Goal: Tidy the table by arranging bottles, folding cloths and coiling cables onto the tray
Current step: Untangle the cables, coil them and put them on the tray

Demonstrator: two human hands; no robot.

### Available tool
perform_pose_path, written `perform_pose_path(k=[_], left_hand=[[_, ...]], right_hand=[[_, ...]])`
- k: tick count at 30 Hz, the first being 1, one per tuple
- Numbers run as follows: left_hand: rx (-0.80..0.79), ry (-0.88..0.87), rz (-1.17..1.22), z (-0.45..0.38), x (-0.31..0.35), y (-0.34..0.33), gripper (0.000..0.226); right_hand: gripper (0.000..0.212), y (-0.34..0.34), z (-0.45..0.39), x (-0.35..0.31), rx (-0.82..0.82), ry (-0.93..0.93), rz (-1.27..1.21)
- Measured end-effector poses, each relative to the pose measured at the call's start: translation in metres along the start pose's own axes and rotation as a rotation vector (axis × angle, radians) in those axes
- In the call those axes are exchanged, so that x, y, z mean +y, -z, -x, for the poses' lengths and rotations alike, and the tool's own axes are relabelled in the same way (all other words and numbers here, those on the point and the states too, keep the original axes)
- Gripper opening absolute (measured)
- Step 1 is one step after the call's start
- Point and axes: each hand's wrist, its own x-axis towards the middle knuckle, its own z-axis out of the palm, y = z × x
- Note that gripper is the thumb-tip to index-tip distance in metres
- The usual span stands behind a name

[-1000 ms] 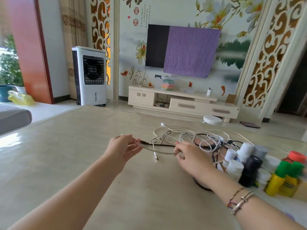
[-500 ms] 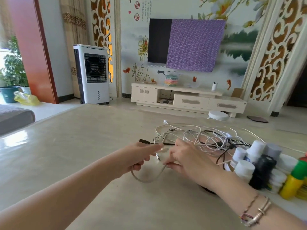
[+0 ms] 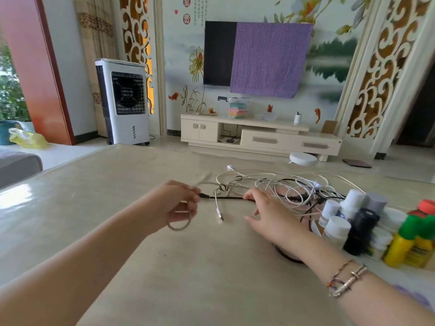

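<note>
A tangle of white and black cables (image 3: 277, 189) lies on the beige table (image 3: 98, 203), right of centre. My left hand (image 3: 176, 203) is closed on a grey cable; a small loop of it (image 3: 179, 223) hangs under the fingers and a blurred length sticks up behind. A black plug (image 3: 204, 196) touches that hand. My right hand (image 3: 266, 212) rests on the black cable (image 3: 228, 198) with its fingers spread. A white connector (image 3: 220, 214) dangles between the hands. Bottles (image 3: 353, 222) with white, black, green and red caps crowd the right edge.
Something purple (image 3: 414, 297) peeks out at the lower right, behind my right forearm. Beyond the table stand an air cooler (image 3: 123, 100), a TV cabinet (image 3: 259, 135) and a round white robot vacuum (image 3: 302, 158) on the floor. A grey sofa edge (image 3: 16, 163) is at the left.
My hands have moved apart after meeting in the middle. The left hand now holds a smaller loop of the grey cable. The right hand has opened and slid right along the black cable.
</note>
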Motion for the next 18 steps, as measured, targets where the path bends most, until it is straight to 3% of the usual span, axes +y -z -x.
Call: perform_pose_path(k=[2, 7, 10, 12, 15, 18], left_hand=[[0.086, -0.039, 0.177, -0.006, 0.008, 0.012, 0.018], [0.141, -0.111, 0.128, -0.007, 0.005, 0.028, 0.017], [0.089, -0.150, 0.105, -0.005, 0.006, 0.030, 0.020], [0.062, -0.180, 0.104, -0.002, 0.008, 0.033, 0.020], [0.069, -0.216, 0.114, 0.000, 0.010, 0.039, 0.020], [0.115, -0.240, 0.162, -0.001, 0.009, 0.046, 0.020]], right_hand=[[0.036, -0.002, -0.003, 0.005, -0.021, -0.048, -0.003], [0.023, 0.006, -0.019, -0.007, 0.129, -0.087, 0.019], [0.038, 0.013, -0.035, -0.019, 0.201, -0.076, -0.014], [0.044, 0.012, -0.049, -0.023, 0.141, -0.109, -0.011], [0.024, 0.002, -0.065, -0.026, 0.088, -0.188, 0.032], [0.016, -0.004, -0.075, -0.029, 0.223, -0.185, -0.009]])
